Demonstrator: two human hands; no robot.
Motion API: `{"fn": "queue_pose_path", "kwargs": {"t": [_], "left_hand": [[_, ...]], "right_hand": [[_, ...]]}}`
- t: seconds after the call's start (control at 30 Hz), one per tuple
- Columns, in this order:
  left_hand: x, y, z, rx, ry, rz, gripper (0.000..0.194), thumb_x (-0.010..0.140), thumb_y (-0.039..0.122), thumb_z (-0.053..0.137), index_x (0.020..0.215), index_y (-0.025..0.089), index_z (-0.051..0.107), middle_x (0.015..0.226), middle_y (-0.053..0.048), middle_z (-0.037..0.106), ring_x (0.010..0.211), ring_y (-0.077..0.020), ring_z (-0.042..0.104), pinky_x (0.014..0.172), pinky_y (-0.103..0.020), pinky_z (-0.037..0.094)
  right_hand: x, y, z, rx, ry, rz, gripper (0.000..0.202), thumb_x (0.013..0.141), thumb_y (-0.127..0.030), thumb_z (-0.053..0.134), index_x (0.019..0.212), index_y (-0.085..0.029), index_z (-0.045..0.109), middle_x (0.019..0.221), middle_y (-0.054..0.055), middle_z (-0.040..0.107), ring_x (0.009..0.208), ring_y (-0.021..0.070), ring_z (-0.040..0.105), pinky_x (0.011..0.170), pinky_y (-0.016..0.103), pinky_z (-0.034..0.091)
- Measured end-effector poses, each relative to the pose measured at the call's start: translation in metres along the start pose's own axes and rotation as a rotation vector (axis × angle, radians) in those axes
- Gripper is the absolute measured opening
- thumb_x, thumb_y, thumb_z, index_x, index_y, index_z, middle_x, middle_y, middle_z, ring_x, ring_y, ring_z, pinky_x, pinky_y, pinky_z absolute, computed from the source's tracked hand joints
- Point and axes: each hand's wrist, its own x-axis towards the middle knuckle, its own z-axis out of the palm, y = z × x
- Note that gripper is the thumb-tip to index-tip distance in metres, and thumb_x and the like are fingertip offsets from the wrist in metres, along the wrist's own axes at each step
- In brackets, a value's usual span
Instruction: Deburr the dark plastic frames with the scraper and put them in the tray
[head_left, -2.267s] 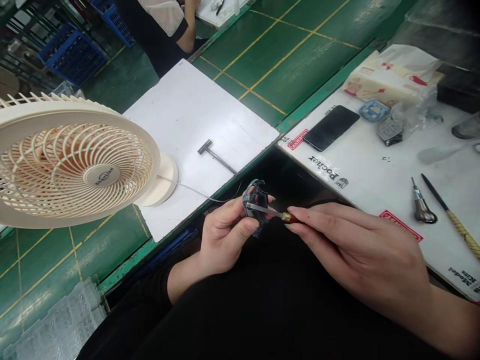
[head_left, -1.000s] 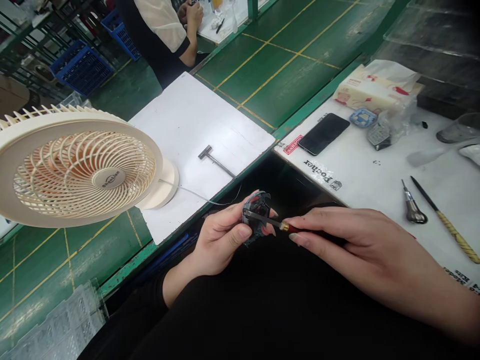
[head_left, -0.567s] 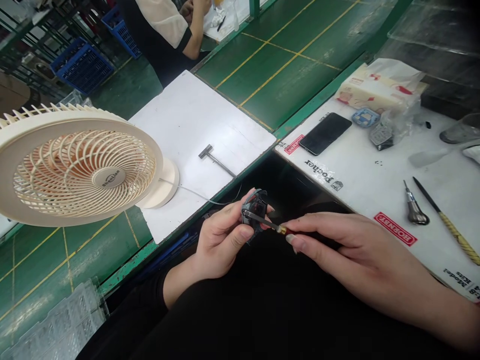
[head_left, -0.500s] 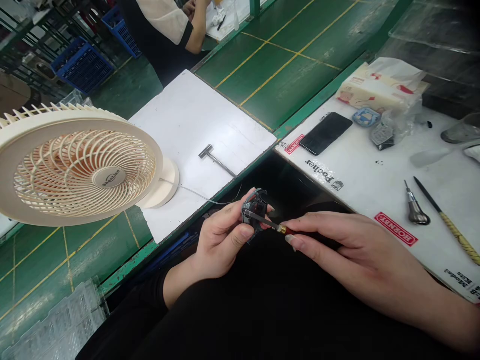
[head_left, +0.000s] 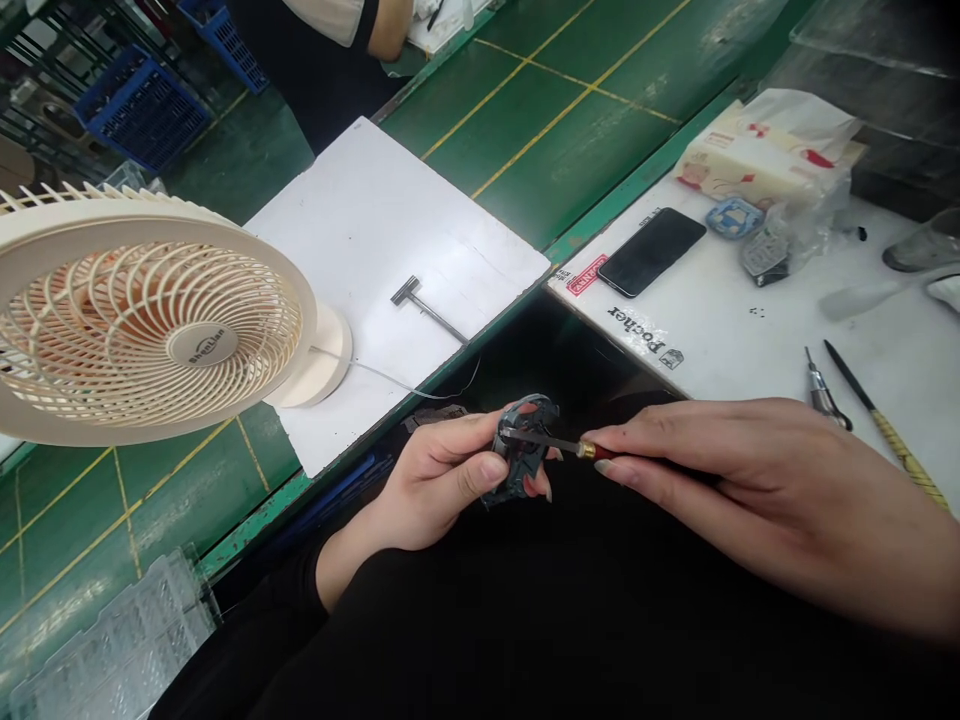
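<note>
A small dark grey part (head_left: 523, 462) with a curved rim is held above my lap by my left hand (head_left: 439, 480), its thumb on the near side and fingertips showing behind. My right hand (head_left: 720, 470) pinches the red handle of a thin metal tool (head_left: 551, 441) with a brass collar. The tool's blade points left and its tip lies against the inside of the curved rim. Whether the tip touches a smaller piece there is too small to tell.
A cream fan (head_left: 202, 345) stands on a white board (head_left: 420, 210) at left, beside a T-shaped metal tool (head_left: 431, 310). On the right table (head_left: 750, 350) lie a phone (head_left: 652, 252), a metal-handled tool (head_left: 825, 392), a yellow-wrapped tool (head_left: 892, 430) and plastic bags. Another person (head_left: 315, 60) sits beyond.
The dark part has turned, showing more of its inside, and sits slightly lower and further right. My right hand and the tool have shifted slightly right. The view has moved a little.
</note>
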Motion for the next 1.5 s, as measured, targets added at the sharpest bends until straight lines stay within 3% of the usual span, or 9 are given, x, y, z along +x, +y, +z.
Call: {"fn": "queue_pose_path", "kwargs": {"t": [0.3, 0.5, 0.7, 1.17, 1.5], "left_hand": [[0.004, 0.005, 0.008, 0.189, 0.042, 0.105, 0.034, 0.117, 0.043, 0.075, 0.126, 0.014, 0.092, 0.111, -0.017, 0.086, 0.105, -0.0298, 0.081, 0.102, -0.044, 0.065], [0.005, 0.007, 0.009, 0.229, 0.035, 0.138, 0.034, 0.118, 0.039, 0.074, 0.136, 0.016, 0.091, 0.114, -0.016, 0.087, 0.108, -0.0292, 0.083, 0.103, -0.044, 0.067], [0.004, 0.003, 0.009, 0.252, 0.09, 0.183, 0.054, 0.118, 0.035, 0.074, 0.17, 0.022, 0.073, 0.118, -0.016, 0.088, 0.112, -0.031, 0.084, 0.112, -0.048, 0.066], [0.004, -0.006, 0.001, 0.289, 0.077, 0.265, 0.054, 0.12, 0.034, 0.072, 0.173, 0.023, 0.07, 0.124, -0.016, 0.09, 0.121, -0.0323, 0.084, 0.119, -0.052, 0.063], [0.002, -0.002, 0.001, 0.424, 0.121, 0.295, 0.057, 0.118, 0.035, 0.075, 0.174, 0.023, 0.069, 0.138, -0.017, 0.088, 0.126, -0.0327, 0.084, 0.122, -0.05, 0.064]], "right_hand": [[-0.001, -0.01, 0.002, 0.042, 0.001, 0.053, 0.022, 0.116, -0.027, 0.07, 0.124, -0.035, 0.09, 0.104, -0.004, 0.093, 0.079, 0.0212, 0.088, 0.072, 0.031, 0.073], [0.0, -0.011, 0.006, 0.05, 0.011, 0.06, 0.022, 0.117, -0.027, 0.069, 0.122, -0.033, 0.09, 0.109, -0.004, 0.094, 0.085, 0.0204, 0.091, 0.08, 0.029, 0.075], [-0.003, -0.016, 0.015, 0.117, 0.043, 0.106, 0.021, 0.116, -0.025, 0.07, 0.121, -0.034, 0.089, 0.113, -0.005, 0.094, 0.09, 0.0196, 0.091, 0.078, 0.026, 0.075], [-0.006, -0.02, 0.019, 0.192, 0.03, 0.224, 0.022, 0.118, -0.032, 0.072, 0.126, -0.031, 0.092, 0.119, 0.0, 0.094, 0.099, 0.0183, 0.091, 0.087, 0.023, 0.073], [-0.001, -0.022, 0.017, 0.357, -0.026, 0.344, 0.022, 0.118, -0.043, 0.073, 0.119, -0.034, 0.094, 0.114, 0.0, 0.094, 0.094, 0.0202, 0.092, 0.082, 0.023, 0.073]]}}
